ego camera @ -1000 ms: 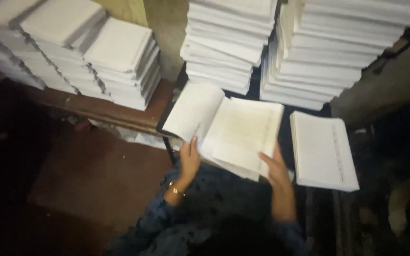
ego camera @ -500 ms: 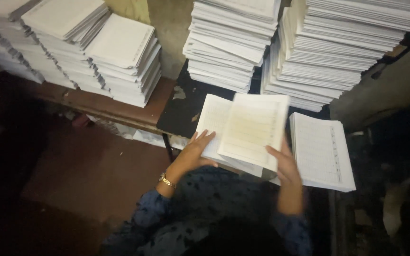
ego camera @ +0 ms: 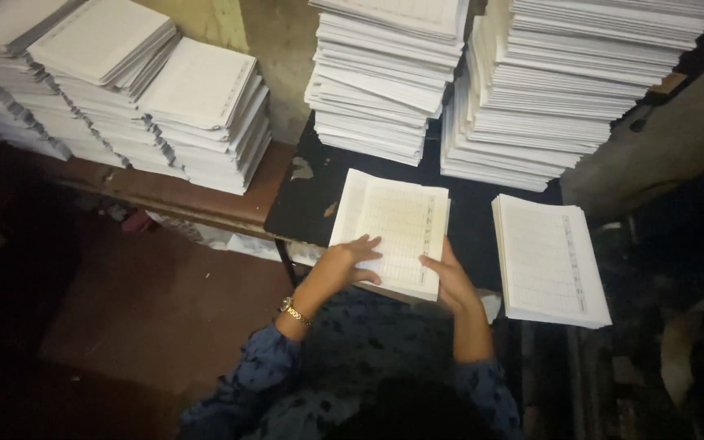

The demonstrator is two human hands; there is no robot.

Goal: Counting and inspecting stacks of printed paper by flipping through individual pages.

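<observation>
We square a folded set of ruled sheets (ego camera: 391, 232) on the dark table (ego camera: 303, 204), left hand (ego camera: 344, 262) flat with fingers spread, right hand (ego camera: 447, 277) gripping its near edge; pressing evenly should keep the edges aligned beside the finished pile (ego camera: 549, 259).

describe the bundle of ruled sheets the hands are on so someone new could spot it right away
Find the small black table in front of the two tall stacks of white sheets. The folded bundle of ruled sheets lies at its near edge, with the left hand flat on it and the right hand at its lower right corner. The similar low pile to its right is untouched.
</observation>
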